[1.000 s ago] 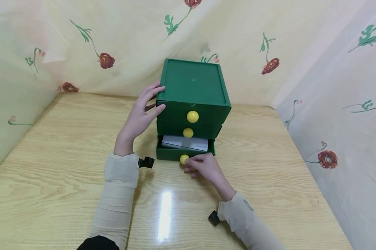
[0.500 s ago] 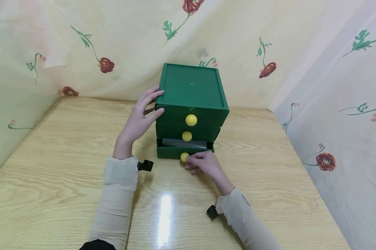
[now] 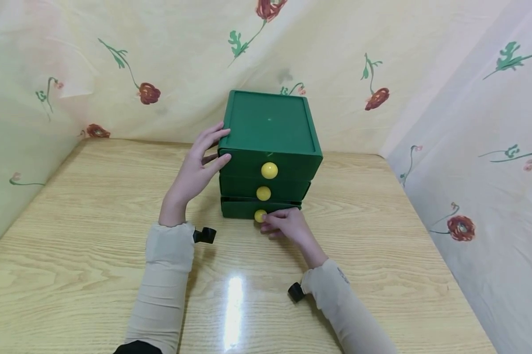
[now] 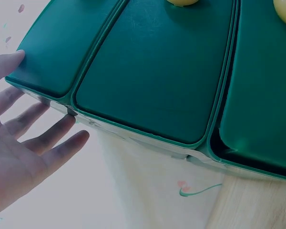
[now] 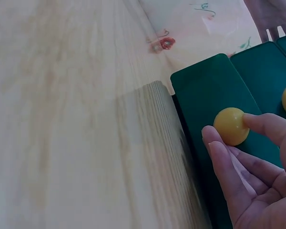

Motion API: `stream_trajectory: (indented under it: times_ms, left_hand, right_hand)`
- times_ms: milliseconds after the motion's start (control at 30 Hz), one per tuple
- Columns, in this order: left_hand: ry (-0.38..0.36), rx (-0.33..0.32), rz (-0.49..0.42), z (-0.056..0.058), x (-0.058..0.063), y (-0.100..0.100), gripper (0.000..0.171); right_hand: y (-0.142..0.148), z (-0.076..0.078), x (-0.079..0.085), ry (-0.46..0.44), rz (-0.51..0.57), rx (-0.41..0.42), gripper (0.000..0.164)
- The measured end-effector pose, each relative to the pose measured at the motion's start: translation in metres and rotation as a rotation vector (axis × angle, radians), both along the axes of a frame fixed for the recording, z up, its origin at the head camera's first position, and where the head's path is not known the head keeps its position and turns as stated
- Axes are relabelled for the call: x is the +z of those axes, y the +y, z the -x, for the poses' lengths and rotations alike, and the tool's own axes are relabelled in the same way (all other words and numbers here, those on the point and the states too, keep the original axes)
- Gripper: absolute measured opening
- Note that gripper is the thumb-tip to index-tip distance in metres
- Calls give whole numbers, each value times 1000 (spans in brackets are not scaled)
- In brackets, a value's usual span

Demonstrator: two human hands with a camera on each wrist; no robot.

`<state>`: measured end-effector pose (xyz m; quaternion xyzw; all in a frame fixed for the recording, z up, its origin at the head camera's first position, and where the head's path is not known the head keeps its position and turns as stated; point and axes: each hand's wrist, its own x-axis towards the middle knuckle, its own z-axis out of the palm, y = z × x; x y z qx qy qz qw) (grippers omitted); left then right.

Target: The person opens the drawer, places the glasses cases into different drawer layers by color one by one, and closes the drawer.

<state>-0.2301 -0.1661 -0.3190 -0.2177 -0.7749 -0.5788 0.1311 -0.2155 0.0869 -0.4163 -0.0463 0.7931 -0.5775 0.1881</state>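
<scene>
A green three-drawer box point(image 3: 270, 123) with round yellow knobs stands on the table. Its bottom drawer point(image 3: 239, 208) sits nearly flush, with a thin dark gap above its front. The right hand point(image 3: 290, 228) pinches that drawer's knob point(image 5: 228, 126) between thumb and fingers. At the box's upper left corner rests the left hand point(image 3: 192, 169), its thumb on the front of the top drawer point(image 4: 62, 45) and its fingers spread along the left side. In the left wrist view those fingers point(image 4: 47, 136) look straight. The drawer's inside is hidden.
Pale wood-grain table point(image 3: 93, 236) extends around the box. Behind it hangs a cream cloth point(image 3: 182, 59) with printed red flowers, and more cloth covers both sides. Black wrist cameras point(image 3: 296, 292) sit at the sleeves. A bright reflection lies on the tabletop in front.
The bottom drawer has slid inward with the right hand on its knob. A white box lettered on its edge, visible inside it earlier, is now out of sight. The left hand stays put.
</scene>
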Motion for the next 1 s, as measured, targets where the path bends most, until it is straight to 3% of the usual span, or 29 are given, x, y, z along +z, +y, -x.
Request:
stream_trajectory:
  times_ms: [600, 1000]
  left_hand:
    - [7, -6, 1, 0, 0, 3, 48]
    - [7, 6, 9, 0, 0, -2, 47]
  right_hand:
    - [-6, 6, -5, 22, 7, -95, 28]
    - [-12, 6, -4, 81, -55, -59, 26]
